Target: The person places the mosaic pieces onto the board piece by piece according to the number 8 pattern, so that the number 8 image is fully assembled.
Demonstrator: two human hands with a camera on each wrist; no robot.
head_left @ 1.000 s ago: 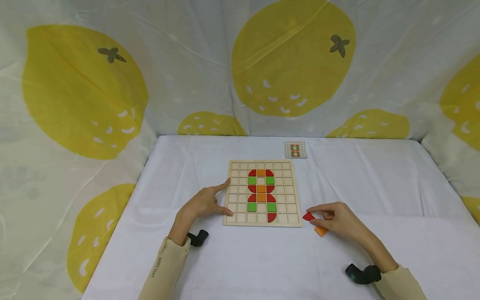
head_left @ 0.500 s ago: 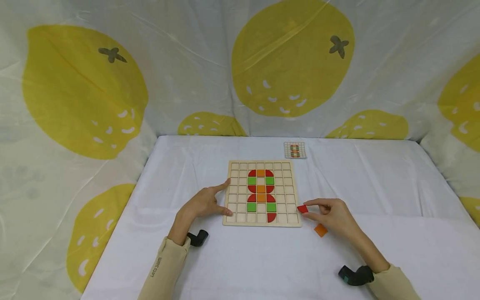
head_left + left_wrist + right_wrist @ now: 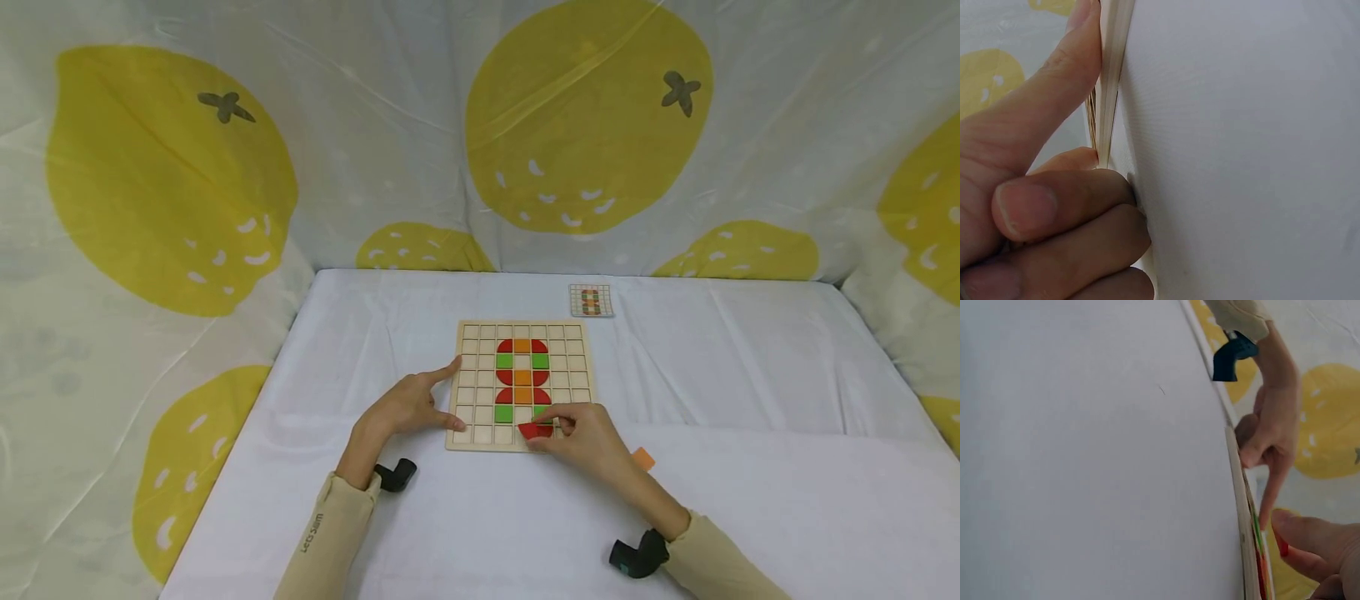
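My right hand pinches a red quarter-circle tile between thumb and fingertips, low over the front rows of the wooden grid board. The held red tile also shows in the right wrist view. It overlaps another red quarter-circle in the front row. On the board, red quarter-circles, orange squares and green squares form a figure. My left hand rests at the board's left edge, thumb and index finger stretched apart against it. In the left wrist view its other fingers are curled beside the board edge.
A loose orange square tile lies on the white cloth right of the board, partly behind my right forearm. A small pattern card lies beyond the board's far right corner. A lemon-print curtain hangs behind the table.
My right hand has carried the red quarter-circle tile left from beside the board to over its front rows. My left hand and the board have stayed in place.
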